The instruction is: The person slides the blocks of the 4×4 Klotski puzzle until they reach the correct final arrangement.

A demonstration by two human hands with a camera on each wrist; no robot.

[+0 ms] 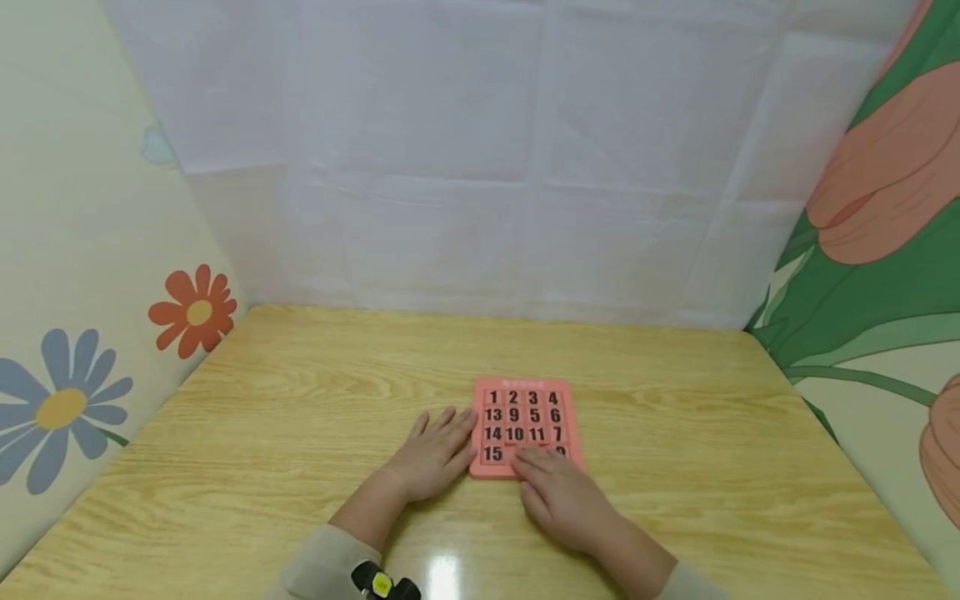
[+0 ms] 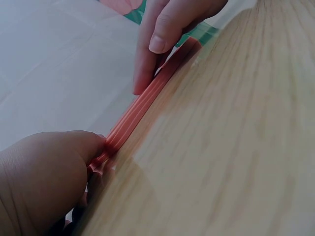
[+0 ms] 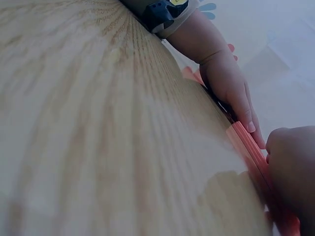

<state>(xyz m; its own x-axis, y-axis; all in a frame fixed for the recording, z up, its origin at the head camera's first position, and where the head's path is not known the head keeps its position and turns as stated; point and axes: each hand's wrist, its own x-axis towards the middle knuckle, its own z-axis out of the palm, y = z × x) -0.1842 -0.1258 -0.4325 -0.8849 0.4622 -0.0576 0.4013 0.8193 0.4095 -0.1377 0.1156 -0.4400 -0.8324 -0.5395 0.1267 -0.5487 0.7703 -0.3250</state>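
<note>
A pink number slide puzzle (image 1: 524,425) lies flat on the table, its top row reading 1, 2, 3, 4. My left hand (image 1: 433,461) rests along the puzzle's left edge with fingers stretched out, its thumb by the lower left corner. Over the bottom row, my right hand (image 1: 561,498) touches the tiles with extended fingertips, just right of a gap beside the 15 tile (image 1: 492,454). Those fingers hide part of that row. In the left wrist view the puzzle's ridged side (image 2: 142,109) shows between both hands.
The wood-grain table (image 1: 337,375) surrounds the puzzle. A white cloth (image 1: 480,167) hangs behind it, with flower-printed panels at left (image 1: 67,208) and right (image 1: 885,292). A dark strap with a yellow piece (image 1: 382,583) sits at the left sleeve.
</note>
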